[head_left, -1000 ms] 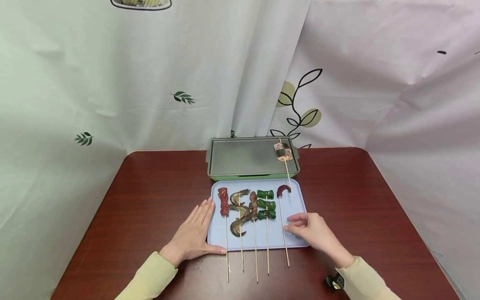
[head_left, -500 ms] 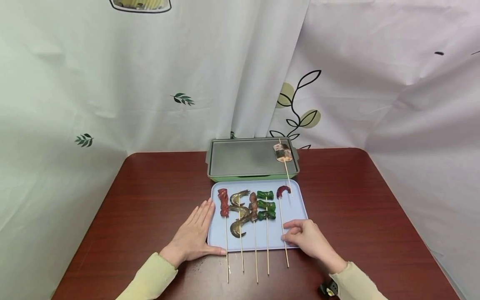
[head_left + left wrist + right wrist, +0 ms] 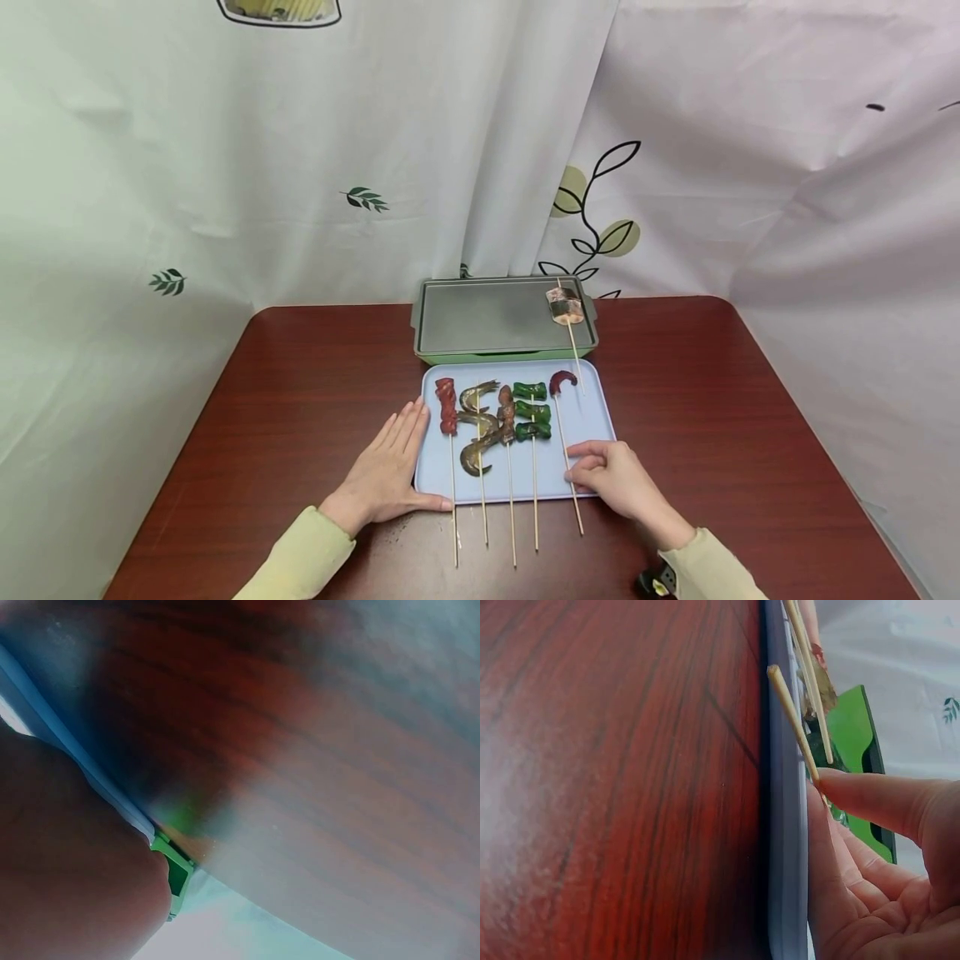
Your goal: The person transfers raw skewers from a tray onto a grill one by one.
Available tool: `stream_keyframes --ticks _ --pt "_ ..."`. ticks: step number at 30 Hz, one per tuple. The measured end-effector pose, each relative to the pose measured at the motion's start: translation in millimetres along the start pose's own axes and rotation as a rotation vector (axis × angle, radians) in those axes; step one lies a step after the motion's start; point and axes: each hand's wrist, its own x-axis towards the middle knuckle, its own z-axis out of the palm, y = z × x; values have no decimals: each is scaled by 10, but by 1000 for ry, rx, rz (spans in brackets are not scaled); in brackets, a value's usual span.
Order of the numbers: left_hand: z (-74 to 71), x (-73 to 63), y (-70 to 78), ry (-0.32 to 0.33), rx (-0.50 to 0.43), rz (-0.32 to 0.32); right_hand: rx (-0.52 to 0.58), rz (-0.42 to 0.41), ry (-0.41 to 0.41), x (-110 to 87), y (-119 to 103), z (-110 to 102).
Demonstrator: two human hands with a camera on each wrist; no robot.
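My right hand (image 3: 615,477) pinches the stick of a skewer with a dark red curled piece (image 3: 558,381) at its far end. In the right wrist view, thumb and fingers meet on that wooden stick (image 3: 791,709), whose free end juts past the tray's rim. My left hand (image 3: 382,475) rests along the left edge of the light blue tray (image 3: 592,421), fingers straight and thumb at the front rim. Beside the held skewer lie a green pepper skewer (image 3: 532,412), a brown meat skewer (image 3: 506,408), a shrimp skewer (image 3: 478,421) and a red meat skewer (image 3: 447,404).
Right behind the tray stands a green grill with a grey plate (image 3: 480,321). A fish skewer (image 3: 565,307) lies on the plate's right side, its stick reaching over the tray. White curtains (image 3: 300,167) enclose the dark red table (image 3: 300,367).
My right hand has come down and left onto the skewer's stick and now pinches it. The red piece has tilted slightly left. My left hand stays in place.
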Motion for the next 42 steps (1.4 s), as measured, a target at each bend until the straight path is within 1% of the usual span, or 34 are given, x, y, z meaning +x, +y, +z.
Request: stream_keyframes --ticks 5,8,11,16,25,29,36,42 --pt "61 -4 -25 46 6 17 85 3 -3 7 -8 -8" --pt "88 -6 -38 62 7 22 133 12 4 4 -21 -13" --pt "103 -5 -44 64 10 19 159 16 11 -2 -39 -21" --pt "108 -1 -42 49 31 10 184 16 7 -22 -69 -40" --pt "11 8 0 -13 9 -9 201 -29 -35 -76 -130 -83" --pt "1 12 0 -40 7 -19 196 -55 -46 -86 -157 -86" --pt "83 6 -37 2 17 -12 181 -84 -57 -104 -241 -90" --pt "89 4 -40 10 14 -10 139 -111 -56 -113 -365 -121"
